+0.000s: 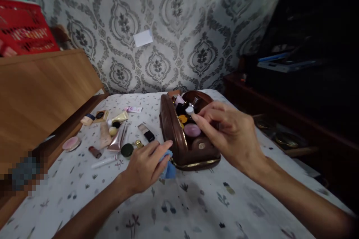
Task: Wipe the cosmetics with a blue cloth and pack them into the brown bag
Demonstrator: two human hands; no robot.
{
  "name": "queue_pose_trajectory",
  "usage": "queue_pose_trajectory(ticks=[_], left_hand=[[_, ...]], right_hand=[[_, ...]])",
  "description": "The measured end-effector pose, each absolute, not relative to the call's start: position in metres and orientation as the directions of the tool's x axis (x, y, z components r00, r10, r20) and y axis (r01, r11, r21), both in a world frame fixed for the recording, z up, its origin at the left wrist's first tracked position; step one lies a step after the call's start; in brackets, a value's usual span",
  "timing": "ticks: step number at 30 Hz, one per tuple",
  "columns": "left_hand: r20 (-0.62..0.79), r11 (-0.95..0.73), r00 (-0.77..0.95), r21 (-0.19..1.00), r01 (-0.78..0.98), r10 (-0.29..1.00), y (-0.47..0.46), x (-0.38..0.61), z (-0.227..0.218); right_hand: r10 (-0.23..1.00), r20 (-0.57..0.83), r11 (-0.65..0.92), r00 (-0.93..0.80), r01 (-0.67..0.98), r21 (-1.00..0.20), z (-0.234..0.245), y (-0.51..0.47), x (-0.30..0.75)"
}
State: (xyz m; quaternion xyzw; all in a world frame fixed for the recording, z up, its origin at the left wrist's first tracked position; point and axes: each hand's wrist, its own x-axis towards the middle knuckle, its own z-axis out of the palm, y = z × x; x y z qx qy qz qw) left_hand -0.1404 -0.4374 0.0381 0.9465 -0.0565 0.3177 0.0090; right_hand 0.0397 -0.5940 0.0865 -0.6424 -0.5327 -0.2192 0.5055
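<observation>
A brown makeup bag (174, 134) lies unzipped on the patterned sheet, with several cosmetics inside, among them a pink oval item (192, 130). Over its opening, my right hand (231, 134) pinches a small white round-topped item (190, 110) between thumb and fingers; the rest of that item is hard to make out. My left hand (147, 164) is closed around a blue cloth (169, 170) beside the bag's near left corner. Close to the left fingers lie a dark green round lid (127, 150) and a small gold-coloured item (139, 143).
Several cosmetics are spread left of the bag: a black-ended compact tool (146, 132), a metallic pink tube (118, 138), a white pen-like tube (104, 161) and a pink round compact (71, 143). A wooden headboard (47, 86) borders the left; dark furniture (280, 112) stands right.
</observation>
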Motion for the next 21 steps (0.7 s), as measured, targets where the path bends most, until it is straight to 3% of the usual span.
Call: queue_pose_trajectory(ticks=[4,8,11,13,16,21], left_hand=[[0.575,-0.991,0.818,0.111,-0.078,0.0,-0.421,-0.16,0.046],[0.554,-0.953,0.803,0.299,0.054,0.22,-0.384,-0.172,0.065],[0.498,-0.896,0.766,0.384,0.225,0.406,-0.337,-0.168,0.076],[0.477,-0.886,0.752,0.335,0.321,0.454,-0.3,-0.157,0.078],[0.349,-0.835,0.766,0.112,0.538,0.54,-0.245,-0.13,0.073],[0.242,-0.749,0.722,0.034,0.661,0.648,-0.18,-0.081,0.048]], right_hand=[[0.514,0.829,0.208,0.221,0.905,-0.37,0.071,-0.586,-0.004],[0.631,0.774,0.284,0.059,0.91,-0.301,0.038,-0.572,-0.043],[0.747,0.656,0.222,0.107,0.89,-0.398,0.008,-0.558,-0.059],[0.823,0.528,0.119,0.211,0.844,-0.522,-0.011,-0.546,-0.063],[0.86,0.368,-0.036,0.352,0.763,-0.645,-0.038,-0.524,-0.063],[0.842,0.221,-0.171,0.492,0.632,-0.756,-0.068,-0.483,-0.056]])
